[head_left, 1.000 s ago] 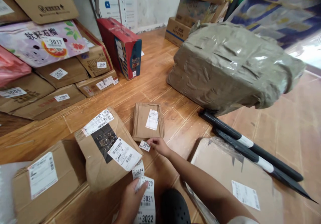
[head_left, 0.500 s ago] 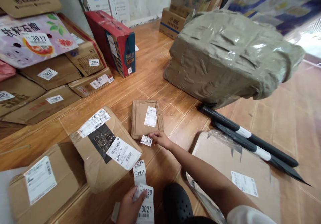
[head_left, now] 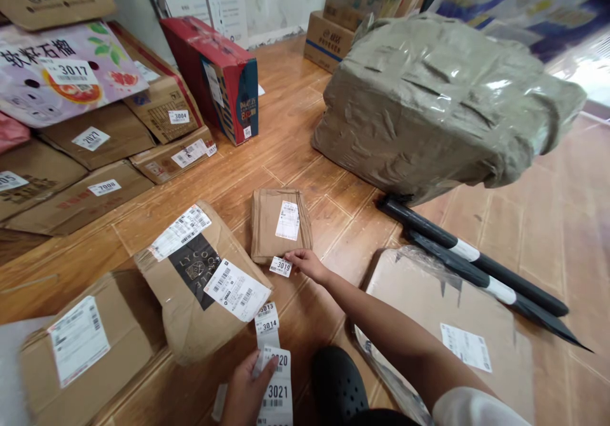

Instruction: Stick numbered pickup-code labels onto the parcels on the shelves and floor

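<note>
My right hand [head_left: 307, 264] pinches a small white label marked 3019 [head_left: 281, 266] by its right edge. The label is at the near edge of a small brown cardboard parcel [head_left: 267, 222], which has a white shipping label on top; I cannot tell if the two are stuck together. At the bottom, my left hand [head_left: 248, 388] grips a strip of number labels [head_left: 277, 391] between thumb and fingers, with 3021 readable. Part of the strip, showing 3013 and 3014, reaches up beside a larger brown parcel [head_left: 176, 311] with a black printed patch.
Another cardboard parcel [head_left: 33, 369] lies at the lower left. Stacked boxes [head_left: 114, 133] and a red box [head_left: 204, 38] stand behind. A big tape-wrapped bundle [head_left: 429, 95], black tubes [head_left: 429, 226] and a flat plastic-wrapped carton [head_left: 410, 299] are on the right. A black clog [head_left: 338, 381] is below.
Almost nothing differs. The view has shifted very slightly; both hands keep their hold on the label and the strip.
</note>
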`<state>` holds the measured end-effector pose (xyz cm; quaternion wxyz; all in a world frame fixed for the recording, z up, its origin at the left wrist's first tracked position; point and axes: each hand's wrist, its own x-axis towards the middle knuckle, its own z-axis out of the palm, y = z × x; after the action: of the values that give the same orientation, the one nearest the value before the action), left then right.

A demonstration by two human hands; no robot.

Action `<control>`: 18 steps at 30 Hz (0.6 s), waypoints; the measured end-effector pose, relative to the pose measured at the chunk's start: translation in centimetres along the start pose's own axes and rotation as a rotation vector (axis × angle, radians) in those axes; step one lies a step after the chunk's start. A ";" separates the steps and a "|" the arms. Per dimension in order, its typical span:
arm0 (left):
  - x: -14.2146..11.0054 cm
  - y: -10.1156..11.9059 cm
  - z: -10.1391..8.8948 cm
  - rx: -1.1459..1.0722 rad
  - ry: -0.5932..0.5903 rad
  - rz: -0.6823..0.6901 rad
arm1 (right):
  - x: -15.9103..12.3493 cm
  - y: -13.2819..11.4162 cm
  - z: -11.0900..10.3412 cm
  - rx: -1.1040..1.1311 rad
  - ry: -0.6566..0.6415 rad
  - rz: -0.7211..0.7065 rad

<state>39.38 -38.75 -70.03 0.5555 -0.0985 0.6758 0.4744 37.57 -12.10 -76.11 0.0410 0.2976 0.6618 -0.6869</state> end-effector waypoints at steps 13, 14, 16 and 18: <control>1.3 -1.6 1.1 -0.002 0.053 0.053 | 0.2 0.5 4.5 -0.667 0.187 -0.284; 1.4 -1.8 1.0 0.021 0.045 0.065 | 0.2 0.5 4.6 -0.720 0.193 -0.279; 1.6 -2.0 0.7 0.074 0.015 0.073 | 0.1 0.2 4.7 -0.823 0.189 -0.266; 1.8 -2.2 0.5 0.107 -0.021 0.060 | 0.1 -0.3 4.7 -0.919 0.176 -0.248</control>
<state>40.52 -38.88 -72.66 0.5523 -0.0434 0.6970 0.4552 35.67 -16.42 -76.19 0.0298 0.2246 0.9282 -0.2951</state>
